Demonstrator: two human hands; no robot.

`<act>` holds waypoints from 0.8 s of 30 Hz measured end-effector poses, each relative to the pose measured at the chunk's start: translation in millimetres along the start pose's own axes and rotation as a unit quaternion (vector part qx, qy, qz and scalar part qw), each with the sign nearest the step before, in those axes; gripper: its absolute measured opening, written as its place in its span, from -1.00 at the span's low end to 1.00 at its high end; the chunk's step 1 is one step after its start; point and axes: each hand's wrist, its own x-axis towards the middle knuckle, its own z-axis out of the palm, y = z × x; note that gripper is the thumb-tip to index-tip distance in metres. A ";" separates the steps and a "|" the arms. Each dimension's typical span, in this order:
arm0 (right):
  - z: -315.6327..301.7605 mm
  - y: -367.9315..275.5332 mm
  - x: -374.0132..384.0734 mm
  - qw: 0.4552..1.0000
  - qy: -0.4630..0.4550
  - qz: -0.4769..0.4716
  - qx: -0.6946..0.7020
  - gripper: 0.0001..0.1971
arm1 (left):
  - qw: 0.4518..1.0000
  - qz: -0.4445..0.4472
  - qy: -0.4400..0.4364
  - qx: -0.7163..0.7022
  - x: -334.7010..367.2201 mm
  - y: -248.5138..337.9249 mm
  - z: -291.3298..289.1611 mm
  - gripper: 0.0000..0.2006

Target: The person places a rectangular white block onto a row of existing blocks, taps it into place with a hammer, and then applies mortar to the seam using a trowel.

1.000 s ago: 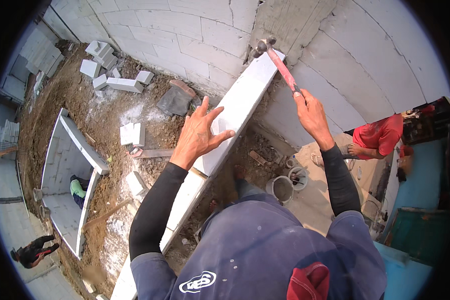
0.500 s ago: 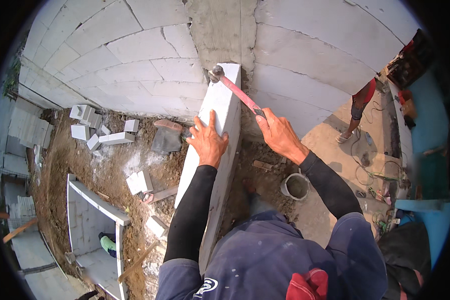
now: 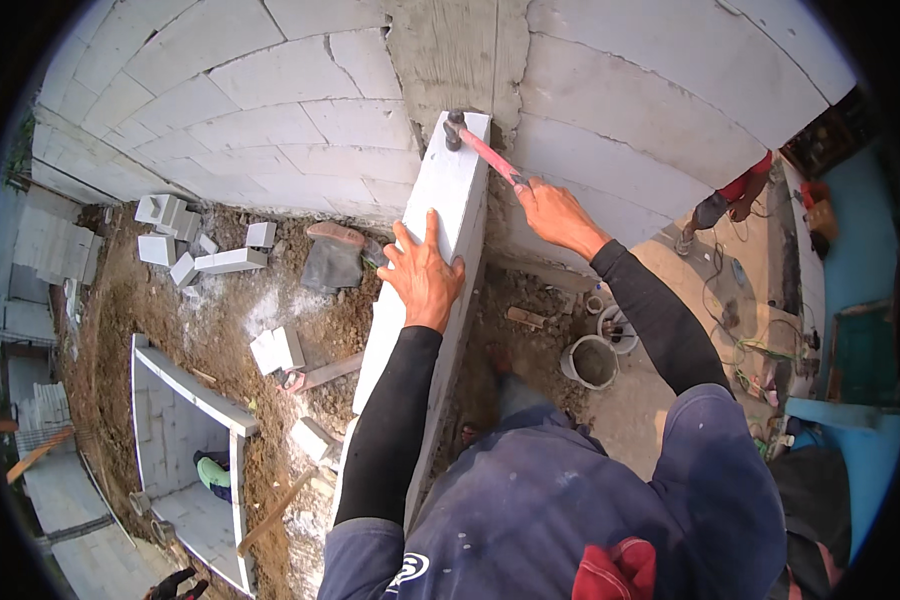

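Observation:
A long white lightweight block (image 3: 446, 185) lies along the top of a low block wall (image 3: 448, 345), its far end against a grey concrete column (image 3: 448, 60). My right hand (image 3: 567, 218) is closed round the handle of a hammer (image 3: 487, 154) with a red shaft. The dark hammer head is over the block's far end and appears to touch its top. My left hand (image 3: 425, 279) lies flat on the block, fingers spread, nearer to me than the hammer.
Tall block walls rise on both sides of the column. Buckets (image 3: 590, 362) stand on the ground at right. Loose white blocks (image 3: 231, 260) and a wood-handled saw-like tool (image 3: 325, 373) lie at left. Another person (image 3: 715, 209) is at far right; one more (image 3: 212, 474) is inside a block enclosure.
The hammer head has come down and right onto the block's far end. My left hand stays on the block. The person at right has shifted, and a second bucket now shows.

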 end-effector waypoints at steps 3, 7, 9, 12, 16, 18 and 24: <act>-12.3 -21.8 -3.4 1.000 0.006 -0.016 0.010 -0.51 | 1.000 -0.010 0.001 0.004 -3.2 -6.6 -3.9 -0.10; -18.3 -12.9 -1.6 0.999 -0.027 -0.004 -0.021 -0.49 | 1.000 -0.009 -0.008 -0.001 -5.5 -7.6 1.6 -0.10; -27.6 -17.8 2.3 0.999 -0.031 -0.012 -0.038 -0.49 | 1.000 -0.014 -0.006 -0.003 -0.9 -6.2 -1.9 -0.10; -26.5 -29.2 -9.2 0.998 -0.031 -0.012 -0.051 -0.48 | 1.000 -0.012 0.005 0.002 1.8 -9.9 0.3 -0.11; -25.8 -17.0 -8.7 0.999 -0.023 -0.013 -0.042 -0.48 | 1.000 -0.017 -0.018 0.000 -2.8 -3.4 -1.9 -0.11; -26.0 -24.5 -6.4 0.999 -0.024 -0.012 -0.040 -0.48 | 1.000 -0.014 -0.007 -0.002 1.8 -7.4 -3.7 -0.11; -20.3 -31.1 -9.9 0.998 -0.017 -0.017 -0.050 -0.50 | 1.000 -0.019 -0.005 -0.002 3.2 -10.1 -4.1 -0.11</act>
